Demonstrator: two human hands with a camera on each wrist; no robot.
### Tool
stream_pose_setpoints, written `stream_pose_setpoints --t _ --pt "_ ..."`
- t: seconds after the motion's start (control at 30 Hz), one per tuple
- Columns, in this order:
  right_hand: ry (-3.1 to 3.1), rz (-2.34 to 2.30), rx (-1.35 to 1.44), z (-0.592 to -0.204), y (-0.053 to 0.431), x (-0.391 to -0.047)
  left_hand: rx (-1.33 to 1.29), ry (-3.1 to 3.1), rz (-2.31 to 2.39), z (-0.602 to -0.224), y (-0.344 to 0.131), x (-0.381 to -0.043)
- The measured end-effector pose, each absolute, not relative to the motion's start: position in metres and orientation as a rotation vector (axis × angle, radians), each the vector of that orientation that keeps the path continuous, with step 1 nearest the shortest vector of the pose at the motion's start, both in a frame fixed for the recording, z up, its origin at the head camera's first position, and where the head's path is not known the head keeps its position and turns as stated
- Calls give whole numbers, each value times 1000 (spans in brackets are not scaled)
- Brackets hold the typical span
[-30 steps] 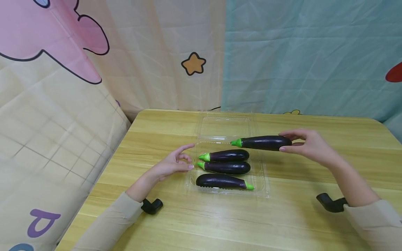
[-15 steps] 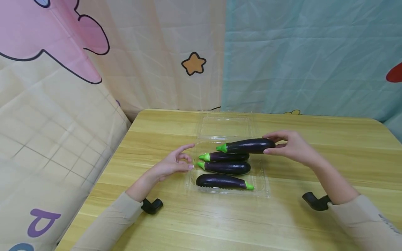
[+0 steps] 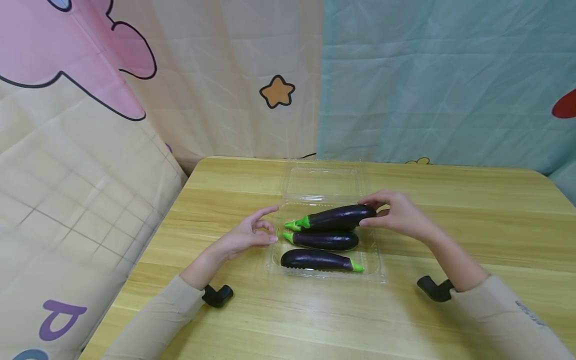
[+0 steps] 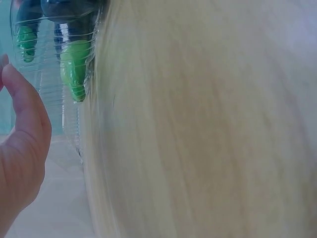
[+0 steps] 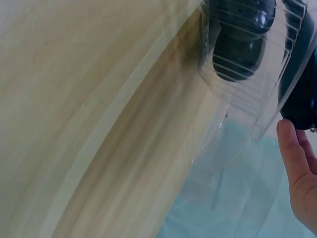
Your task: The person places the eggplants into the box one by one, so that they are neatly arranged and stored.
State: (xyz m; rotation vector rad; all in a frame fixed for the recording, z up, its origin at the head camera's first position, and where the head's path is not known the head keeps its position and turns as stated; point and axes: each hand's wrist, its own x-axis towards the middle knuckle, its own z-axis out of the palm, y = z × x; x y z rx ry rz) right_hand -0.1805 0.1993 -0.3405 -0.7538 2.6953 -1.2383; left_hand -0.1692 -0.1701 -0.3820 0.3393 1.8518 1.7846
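My right hand [image 3: 398, 216] pinches the thick end of a dark purple eggplant [image 3: 339, 217] between thumb and fingers. That eggplant is over the back of the clear plastic container [image 3: 371, 260], tilted, its green stem pointing left. It largely covers another eggplant underneath. Two more, the middle eggplant [image 3: 324, 241] and the front eggplant [image 3: 315, 260], lie in the container, the front one with its stem to the right. At the container's left edge is my left hand [image 3: 245, 235], index finger extended and thumb near the rim. In the left wrist view green stems [image 4: 74, 69] show through the wall.
The container's clear lid [image 3: 323, 181] lies folded back behind it on the wooden table [image 3: 472, 225]. A printed curtain [image 3: 405, 90] hangs along the table's back edge. Black wrist mounts [image 3: 218, 296] stick out by both sleeves.
My right hand has carried the eggplant left and slightly down, from beyond the container's right side to over the rear eggplant. My left hand has stayed in place.
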Motion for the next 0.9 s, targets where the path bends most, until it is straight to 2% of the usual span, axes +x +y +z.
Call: stream_pose_setpoints --t 0.9 --pt "2713 -1208 -773 -354 166 -179 355 1840 1797 -383 -170 -169"
